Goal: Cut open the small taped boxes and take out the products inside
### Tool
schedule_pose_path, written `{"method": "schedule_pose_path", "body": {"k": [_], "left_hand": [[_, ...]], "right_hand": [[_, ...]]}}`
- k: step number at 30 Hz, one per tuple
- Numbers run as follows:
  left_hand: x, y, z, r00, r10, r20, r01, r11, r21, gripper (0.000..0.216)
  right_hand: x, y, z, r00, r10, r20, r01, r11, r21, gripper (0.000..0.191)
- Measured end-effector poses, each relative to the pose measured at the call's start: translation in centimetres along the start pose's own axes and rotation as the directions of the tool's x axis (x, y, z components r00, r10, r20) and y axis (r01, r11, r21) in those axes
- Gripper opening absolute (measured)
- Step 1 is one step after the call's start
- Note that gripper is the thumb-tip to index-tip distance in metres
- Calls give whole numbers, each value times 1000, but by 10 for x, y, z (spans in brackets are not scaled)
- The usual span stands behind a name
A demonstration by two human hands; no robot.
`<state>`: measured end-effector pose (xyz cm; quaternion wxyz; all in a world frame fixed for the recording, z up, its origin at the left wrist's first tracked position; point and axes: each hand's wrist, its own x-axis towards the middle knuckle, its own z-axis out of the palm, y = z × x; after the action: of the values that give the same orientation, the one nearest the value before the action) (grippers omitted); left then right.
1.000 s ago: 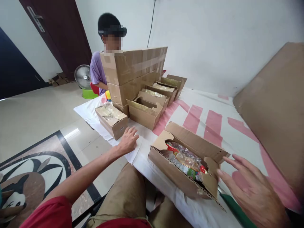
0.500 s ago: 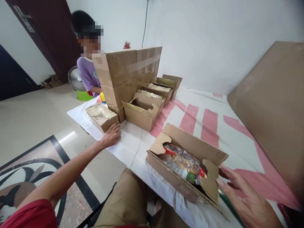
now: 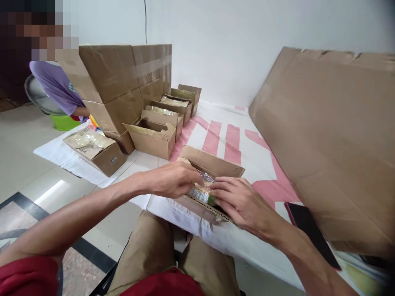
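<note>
Head view looked down on a low surface under a white sheet with pink stripes. At its near edge, just above the wearer's knees, stood a box with its flaps up, and in it lay a clear packet with a printed label. Both hands met over that packet. The left hand came in from the left, fingers curled down on the packet's left end. Its thumb was hidden, so a true grip could not be told. The right hand lay over the box's right half, fingers stretched nearly flat and spread, tips touching the packet's right end and closed on nothing. The fingertips of the two hands were just beside each other.

Right of the right wrist a dark phone lay flat on the sheet, its far side just beside a big slab of cardboard that leaned toward the wall. Beyond the box, apart from it, a row of open boxes ran toward the wall, and left of the row rose a stack of taped cartons. A sealed box sat near the sheet's left corner. Behind the stack sat a person in a purple shirt, with a fan and a green basin on the floor close by.
</note>
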<state>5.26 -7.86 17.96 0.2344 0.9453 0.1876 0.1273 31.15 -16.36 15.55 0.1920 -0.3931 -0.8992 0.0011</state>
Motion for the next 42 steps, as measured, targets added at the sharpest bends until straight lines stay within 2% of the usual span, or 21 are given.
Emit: {"method": "schedule_pose_path", "body": {"k": [2, 3, 5, 7, 10, 12, 14, 16, 18, 21, 23, 26, 29, 31, 32, 34, 36, 38, 39, 41, 42], "left_hand": [[21, 6, 5, 980, -19, 199, 8, 998, 60, 27], [25, 5, 9, 972, -67, 225, 43, 993, 110, 21], [24, -2, 14, 975, -160, 155, 128, 972, 194, 19], [11, -8, 15, 982, -182, 56, 165, 960, 228, 17], [-19, -11, 13, 977, -211, -23, 210, 945, 250, 10], [-39, -13, 17, 949, -292, -119, 313, 916, 252, 17], [-55, -15, 27, 898, -370, -241, 419, 885, 202, 25], [-64, -18, 43, 842, -401, -362, 467, 877, 115, 26], [-66, -21, 62, 788, -404, -464, 470, 882, 31, 25], [-60, -22, 87, 698, -401, -593, 455, 888, -64, 23], [-55, -21, 99, 629, -400, -666, 441, 890, -117, 21], [-52, -19, 110, 536, -424, -730, 444, 877, -184, 20], [-52, -18, 117, 477, -458, -751, 474, 853, -219, 21], [-52, -19, 120, 459, -456, -763, 485, 848, -215, 23], [-52, -20, 121, 455, -448, -770, 489, 848, -204, 23], [-51, -21, 122, 462, -426, -778, 492, 853, -175, 24], [-51, -17, 119, 479, -403, -779, 488, 860, -145, 21], [-51, -7, 114, 463, -396, -793, 468, 869, -160, 15], [-50, 0, 109, 439, -408, -800, 438, 875, -206, 13], [-50, 17, 96, 396, -507, -766, 293, 860, -418, 17], [-51, 25, 88, 410, -585, -699, 165, 802, -574, 26]], "right_hand": [[9, -4, -6, 992, -24, 122, 34, 996, -81, 18], [8, -4, -10, 987, -6, 159, 27, 991, -132, 18], [-4, -2, -20, 984, 36, 175, 4, 975, -222, 19], [-25, 1, -25, 989, 55, 139, -15, 963, -270, 19], [-54, 6, -20, 991, 94, 91, -71, 970, -235, 17], [-64, 7, -11, 986, 144, 84, -129, 977, -169, 13], [-64, 8, -4, 976, 194, 102, -181, 976, -125, 12], [-58, 8, -4, 965, 220, 145, -203, 971, -123, 15], [-47, 7, -7, 963, 213, 164, -186, 969, -164, 18], [-24, 2, -8, 973, 197, 117, -150, 933, -327, 10], [-7, 0, -2, 971, 213, 110, -141, 880, -454, 18], [12, 3, 12, 953, 243, 179, -123, 854, -505, 14], [19, 13, 19, 940, 286, 186, -217, 921, -324, 15], [19, 19, 17, 922, 373, 101, -369, 927, -60, 18], [20, 21, 14, 900, 433, 44, -435, 893, 114, 18], [22, 21, 4, 819, 570, -64, -479, 741, 471, 15], [27, 19, -10, 698, 699, -155, -404, 563, 721, 15], [34, 13, -29, 596, 761, -255, -273, 491, 828, 17], [37, 8, -38, 568, 758, -320, -206, 508, 836, 17], [40, -7, -56, 541, 689, -483, -94, 620, 779, 13], [40, -16, -63, 531, 625, -572, -63, 702, 709, 9]]}}
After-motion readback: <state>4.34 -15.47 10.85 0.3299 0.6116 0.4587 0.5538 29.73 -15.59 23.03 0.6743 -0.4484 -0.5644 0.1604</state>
